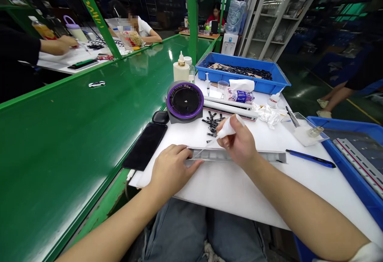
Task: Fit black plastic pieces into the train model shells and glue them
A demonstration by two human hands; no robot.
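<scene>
My right hand [241, 144] is closed around a small white squeeze bottle [229, 128], tilted so its thin nozzle points down and left. The nozzle's tip reaches into a long, light-grey channel strip [218, 155] lying crosswise near the table's front. Around the strip's left end, my left hand [173, 164] is closed, fingers on the far edge and thumb on the near one. Just beyond the strip lies a pile of small black pieces [212, 121]. The bottle and my right hand hide part of the strip.
A round purple-rimmed device [185, 100] and black phone [145, 145] stand left, beside the green conveyor [89, 142]. At the back is a blue bin [242, 86] of black parts. A blue utility knife [311, 158] lies right, near another blue bin [356, 124]. Other people sit across the conveyor.
</scene>
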